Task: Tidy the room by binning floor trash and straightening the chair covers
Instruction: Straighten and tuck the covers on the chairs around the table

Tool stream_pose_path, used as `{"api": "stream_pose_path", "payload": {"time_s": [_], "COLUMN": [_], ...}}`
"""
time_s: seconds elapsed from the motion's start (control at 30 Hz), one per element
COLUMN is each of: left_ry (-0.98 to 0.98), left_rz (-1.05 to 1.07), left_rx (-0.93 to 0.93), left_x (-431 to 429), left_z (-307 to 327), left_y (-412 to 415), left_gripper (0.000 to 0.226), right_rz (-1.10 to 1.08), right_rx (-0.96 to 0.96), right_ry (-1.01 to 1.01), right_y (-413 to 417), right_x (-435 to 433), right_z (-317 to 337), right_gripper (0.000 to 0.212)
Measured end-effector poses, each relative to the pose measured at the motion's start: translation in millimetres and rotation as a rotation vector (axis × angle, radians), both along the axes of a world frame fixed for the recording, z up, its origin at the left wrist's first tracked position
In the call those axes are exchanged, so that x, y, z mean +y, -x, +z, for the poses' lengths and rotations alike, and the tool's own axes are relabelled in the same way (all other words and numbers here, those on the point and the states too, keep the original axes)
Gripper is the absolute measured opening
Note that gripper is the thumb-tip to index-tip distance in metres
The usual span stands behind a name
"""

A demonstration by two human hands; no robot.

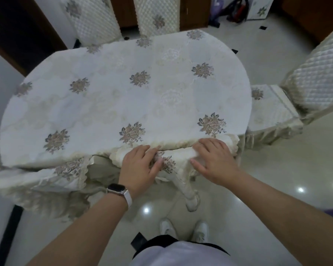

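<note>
The lace-edged floral cover [171, 165] is all bunched up at the near edge of the tabletop [104, 102]. Your left hand [140, 166] pinches a fold of it, fingers close together. Your right hand [213, 160] just presses on it, fingers spread.

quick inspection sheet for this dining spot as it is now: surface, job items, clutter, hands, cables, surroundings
surface: oval table covered by a white flowered tablecloth
job's things: lace-edged fabric fold bunched at the table's near edge; chair cover or tablecloth overhang, cannot tell. Covered chair on the right; quilted chair backs beyond the table
clutter: small dark patches on the floor; trash or tile insets, cannot tell
grippers: left hand pinches the fold; right hand presses on it, fingers spread
cables: nothing seen
surroundings: glossy tiled floor; purple and red items by the far wall
</note>
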State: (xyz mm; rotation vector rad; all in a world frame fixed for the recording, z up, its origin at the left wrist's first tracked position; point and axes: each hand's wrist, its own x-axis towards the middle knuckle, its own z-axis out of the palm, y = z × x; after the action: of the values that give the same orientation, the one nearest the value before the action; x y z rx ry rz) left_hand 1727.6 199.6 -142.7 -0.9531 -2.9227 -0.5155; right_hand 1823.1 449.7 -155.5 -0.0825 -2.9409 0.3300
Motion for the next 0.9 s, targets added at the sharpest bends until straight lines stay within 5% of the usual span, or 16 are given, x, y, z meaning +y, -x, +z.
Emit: {"api": "stream_pose_path", "payload": {"time_s": [0.3, 0.9], "left_ry": [-0.059, -0.131], "left_rz": [-0.013, -0.041], "left_rx": [0.003, 0.191], "left_x": [-13.7, -10.5], "left_z": [-22.6, -47.7], "left_y": [10.6, 26.9], "left_gripper": [0.053, 0.073], "right_rz": [-0.029, 0.106], "right_rx": [-0.029, 0.309], "right_ry": [-0.029, -0.018], "right_y": [6.4, 27.3], "right_x": [-7.2, 7.8], "right_z": [-7.1, -29.7], "right_gripper": [0.063, 0.065]}}
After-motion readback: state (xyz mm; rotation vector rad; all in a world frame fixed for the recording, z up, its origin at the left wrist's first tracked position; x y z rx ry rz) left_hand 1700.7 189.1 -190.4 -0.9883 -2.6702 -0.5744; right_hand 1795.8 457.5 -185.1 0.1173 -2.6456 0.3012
